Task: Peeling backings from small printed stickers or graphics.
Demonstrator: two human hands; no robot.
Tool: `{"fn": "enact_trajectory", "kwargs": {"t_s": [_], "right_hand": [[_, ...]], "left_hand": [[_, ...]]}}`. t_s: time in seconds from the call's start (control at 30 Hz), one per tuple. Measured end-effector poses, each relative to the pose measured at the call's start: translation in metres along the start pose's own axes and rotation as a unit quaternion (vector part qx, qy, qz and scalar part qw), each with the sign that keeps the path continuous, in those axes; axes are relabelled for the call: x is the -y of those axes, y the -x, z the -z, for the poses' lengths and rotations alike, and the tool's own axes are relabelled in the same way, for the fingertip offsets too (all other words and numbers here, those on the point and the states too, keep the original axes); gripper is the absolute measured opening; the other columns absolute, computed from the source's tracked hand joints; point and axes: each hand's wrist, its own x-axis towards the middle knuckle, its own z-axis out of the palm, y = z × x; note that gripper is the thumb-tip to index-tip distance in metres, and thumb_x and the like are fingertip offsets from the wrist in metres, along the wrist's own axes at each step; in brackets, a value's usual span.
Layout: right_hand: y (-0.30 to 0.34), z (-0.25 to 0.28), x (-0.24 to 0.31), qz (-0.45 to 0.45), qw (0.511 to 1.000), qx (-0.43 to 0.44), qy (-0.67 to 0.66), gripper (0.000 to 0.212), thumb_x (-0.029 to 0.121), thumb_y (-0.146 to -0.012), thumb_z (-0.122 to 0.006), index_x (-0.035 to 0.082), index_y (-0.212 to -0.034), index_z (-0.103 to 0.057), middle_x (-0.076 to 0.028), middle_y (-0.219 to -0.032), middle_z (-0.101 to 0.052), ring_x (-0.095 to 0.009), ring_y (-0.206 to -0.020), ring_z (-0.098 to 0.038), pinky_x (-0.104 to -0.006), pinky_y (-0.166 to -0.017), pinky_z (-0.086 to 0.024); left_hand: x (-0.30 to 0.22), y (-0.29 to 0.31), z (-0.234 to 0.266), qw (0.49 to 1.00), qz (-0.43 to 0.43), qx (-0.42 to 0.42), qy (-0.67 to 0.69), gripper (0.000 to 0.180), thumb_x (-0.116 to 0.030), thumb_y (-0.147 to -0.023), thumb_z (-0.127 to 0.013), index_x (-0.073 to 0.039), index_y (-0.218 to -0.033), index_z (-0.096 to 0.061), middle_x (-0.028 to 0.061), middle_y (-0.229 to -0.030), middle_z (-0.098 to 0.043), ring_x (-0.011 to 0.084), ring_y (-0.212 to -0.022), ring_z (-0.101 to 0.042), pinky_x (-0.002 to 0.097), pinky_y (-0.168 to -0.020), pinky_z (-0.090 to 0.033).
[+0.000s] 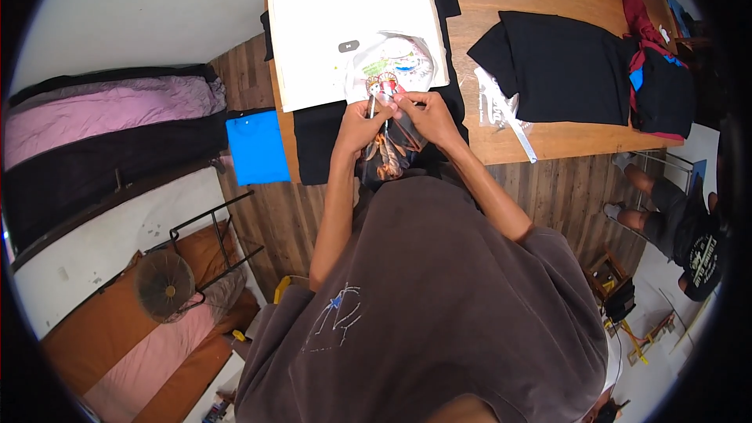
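Both hands meet at the table's near edge, fingers pinched on a small colourful printed piece (pixel 384 88) with red and gold parts. My left hand (pixel 363 127) grips it from the left, thumb and fingers together. From the other side, my right hand (pixel 428 119) pinches it close to the left fingertips. Below the fingers hangs a dark glossy printed picture (pixel 385 160) with orange-brown figures; whether it joins the piece above cannot be made out. Just beyond lies a crinkled whitish plastic bag (pixel 407 63) with coloured print, on a large white flat panel (pixel 313 31). Black cloth (pixel 315 145) lies under the panel.
A folded black shirt (pixel 568 70) lies right on the wooden table (pixel 489 0), beside clear plastic packaging (pixel 501 113). Farther right is a dark-red and black garment (pixel 662 86). A blue folded item (pixel 258 147) sits left. A fan (pixel 164 286) stands lower left; another person (pixel 677 223) is at right.
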Motion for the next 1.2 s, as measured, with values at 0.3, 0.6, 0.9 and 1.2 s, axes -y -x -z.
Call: {"fn": "enact_trajectory", "kwargs": {"t_s": [0.3,0.6,0.9,1.2], "right_hand": [[0.013,0.013,0.013,0.005,0.997,0.061,-0.052,0.03,0.018,-0.097,-0.06,-0.006,-0.115,-0.066,-0.008,-0.091,-0.072,-0.006,-0.081,-0.061,-0.0219,-0.073,-0.05],[0.018,0.012,0.018,0.084,0.995,0.055,-0.008,0.024,0.015,-0.096,-0.062,-0.005,-0.106,-0.069,-0.009,-0.096,-0.07,-0.009,-0.087,-0.061,-0.0251,-0.079,-0.049],[0.023,0.007,0.029,0.106,0.994,0.023,0.017,0.021,0.016,-0.095,-0.063,-0.003,-0.103,-0.071,-0.01,-0.092,-0.069,-0.01,-0.082,-0.06,-0.026,-0.075,-0.047],[0.022,0.005,0.029,0.114,0.993,0.014,0.019,0.024,0.015,-0.095,-0.063,-0.004,-0.108,-0.069,-0.009,-0.09,-0.068,-0.01,-0.084,-0.06,-0.0258,-0.077,-0.047]], "left_hand": [[-0.007,0.008,-0.001,0.998,-0.02,0.003,0.063,0.021,-0.017,-0.091,-0.068,0.004,-0.087,-0.07,0.0055,-0.08,-0.071,0.006,-0.069,-0.061,0.0224,-0.063,-0.051],[-0.007,0.009,0.0,0.996,-0.084,0.004,0.038,0.016,-0.012,-0.091,-0.067,0.004,-0.092,-0.07,0.0069,-0.083,-0.072,0.0071,-0.072,-0.063,0.0224,-0.066,-0.051],[-0.008,0.011,-0.001,0.995,-0.098,-0.009,0.022,0.015,-0.011,-0.091,-0.067,0.004,-0.092,-0.07,0.007,-0.083,-0.073,0.0069,-0.075,-0.064,0.0219,-0.071,-0.05],[-0.009,0.013,-0.004,0.993,-0.116,-0.001,-0.003,0.013,-0.01,-0.091,-0.066,0.003,-0.092,-0.069,0.006,-0.082,-0.072,0.0059,-0.075,-0.063,0.0214,-0.07,-0.05]]}}
